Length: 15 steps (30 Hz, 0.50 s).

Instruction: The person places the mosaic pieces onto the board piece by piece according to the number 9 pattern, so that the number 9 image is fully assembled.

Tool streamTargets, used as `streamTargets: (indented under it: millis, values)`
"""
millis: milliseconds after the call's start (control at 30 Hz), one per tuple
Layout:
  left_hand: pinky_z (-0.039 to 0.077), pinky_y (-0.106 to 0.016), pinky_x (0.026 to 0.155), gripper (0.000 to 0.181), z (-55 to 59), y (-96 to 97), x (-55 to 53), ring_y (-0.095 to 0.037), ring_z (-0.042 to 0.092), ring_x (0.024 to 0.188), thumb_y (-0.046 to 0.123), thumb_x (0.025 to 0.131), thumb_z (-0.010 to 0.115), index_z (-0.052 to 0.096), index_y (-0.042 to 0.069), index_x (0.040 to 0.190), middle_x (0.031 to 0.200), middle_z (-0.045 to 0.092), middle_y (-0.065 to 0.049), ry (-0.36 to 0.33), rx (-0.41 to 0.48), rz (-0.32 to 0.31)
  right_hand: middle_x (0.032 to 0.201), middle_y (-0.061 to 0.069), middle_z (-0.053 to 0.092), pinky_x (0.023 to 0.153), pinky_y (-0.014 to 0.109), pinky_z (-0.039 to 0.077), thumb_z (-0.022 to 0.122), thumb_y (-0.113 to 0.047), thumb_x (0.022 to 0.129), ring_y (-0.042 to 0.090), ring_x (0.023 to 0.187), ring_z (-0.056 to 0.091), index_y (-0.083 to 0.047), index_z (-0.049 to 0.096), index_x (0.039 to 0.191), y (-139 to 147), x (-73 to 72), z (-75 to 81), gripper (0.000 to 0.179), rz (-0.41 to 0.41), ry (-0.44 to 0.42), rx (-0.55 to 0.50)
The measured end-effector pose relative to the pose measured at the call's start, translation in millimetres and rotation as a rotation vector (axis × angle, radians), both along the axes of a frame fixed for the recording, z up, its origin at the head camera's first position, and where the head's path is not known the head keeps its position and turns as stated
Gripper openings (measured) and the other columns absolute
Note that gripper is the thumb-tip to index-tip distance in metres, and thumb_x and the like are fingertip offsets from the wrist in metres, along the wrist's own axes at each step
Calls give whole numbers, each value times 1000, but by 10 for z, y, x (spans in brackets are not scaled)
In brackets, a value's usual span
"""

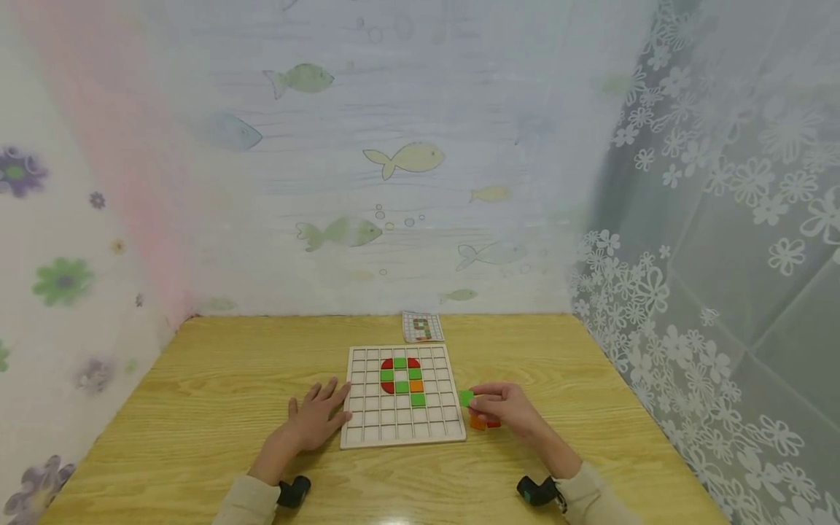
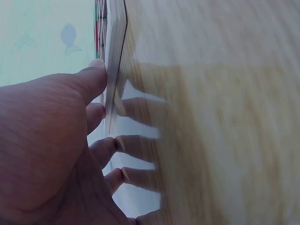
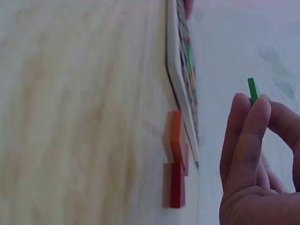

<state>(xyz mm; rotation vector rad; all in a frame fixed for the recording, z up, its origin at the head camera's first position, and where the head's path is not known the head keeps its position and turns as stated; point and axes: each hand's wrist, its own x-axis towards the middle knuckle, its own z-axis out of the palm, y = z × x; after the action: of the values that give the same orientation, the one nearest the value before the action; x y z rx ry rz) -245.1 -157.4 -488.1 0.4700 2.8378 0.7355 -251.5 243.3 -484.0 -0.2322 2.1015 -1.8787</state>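
Observation:
A square wooden grid board (image 1: 374,418) lies on the table, with red, green and orange tiles set in its upper middle cells in the shape of a 9. My right hand (image 1: 508,412) pinches a green square tile (image 1: 467,398) between thumb and fingertips, just beyond the board's right edge. In the right wrist view this green tile (image 3: 253,90) stands edge-on, raised above the table. Under that hand lie an orange tile (image 1: 477,422) and red tiles (image 3: 177,187). My left hand (image 1: 315,423) rests with fingers spread at the board's left edge, its fingertips right at the rim.
Behind the board lies a small pattern card (image 1: 423,327) showing a coloured 9 on a grid. The wooden table (image 1: 230,379) meets a fish-patterned wall (image 1: 407,219) at the back. Flower-patterned walls stand at both sides.

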Motion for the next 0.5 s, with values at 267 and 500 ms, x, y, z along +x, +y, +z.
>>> streamTargets:
  millis: [267, 500]
  values:
    - [6, -85, 106, 60, -3, -10, -9, -55, 19, 149, 35, 106, 56, 39, 9, 157, 164, 27, -26, 11, 15, -13, 72, 0, 68, 56, 21, 45, 69, -5, 96, 6, 60, 53, 16, 59, 126, -137, 9, -34, 38, 39, -10, 52]
    - [4, -86, 104, 62, -29, -30, 16, -57, 20, 147, 41, 105, 55, 41, 10, 156, 162, 30, -28, 30, 59, -19, 66, 1, 64, 54, 23, 40, 71, -5, 94, 9, 58, 51, 11, 66, 118, -247, 43, -19, 29, 80, 3, 120]
